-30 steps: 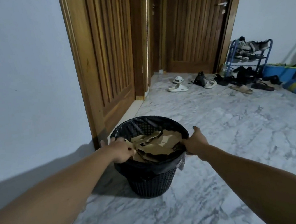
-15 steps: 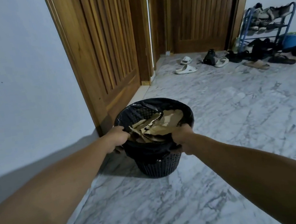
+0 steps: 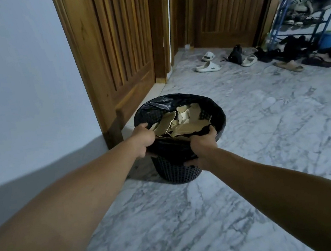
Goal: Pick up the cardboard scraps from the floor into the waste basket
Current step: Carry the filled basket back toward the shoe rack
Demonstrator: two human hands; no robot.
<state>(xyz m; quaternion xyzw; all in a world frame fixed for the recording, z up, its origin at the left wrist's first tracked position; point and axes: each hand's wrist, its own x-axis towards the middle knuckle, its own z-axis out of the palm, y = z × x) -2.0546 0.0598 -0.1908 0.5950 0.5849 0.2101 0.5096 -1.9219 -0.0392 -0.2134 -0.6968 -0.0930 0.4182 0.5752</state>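
Left hand (image 3: 143,137) and right hand (image 3: 203,144) around waste basket (image 3: 219,114) rim.

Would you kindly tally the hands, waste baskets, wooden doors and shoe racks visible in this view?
Hands: 2, the left hand and the right hand, both gripping the basket's rim
Waste basket: 1
Wooden doors: 2
Shoe rack: 1
Total: 6
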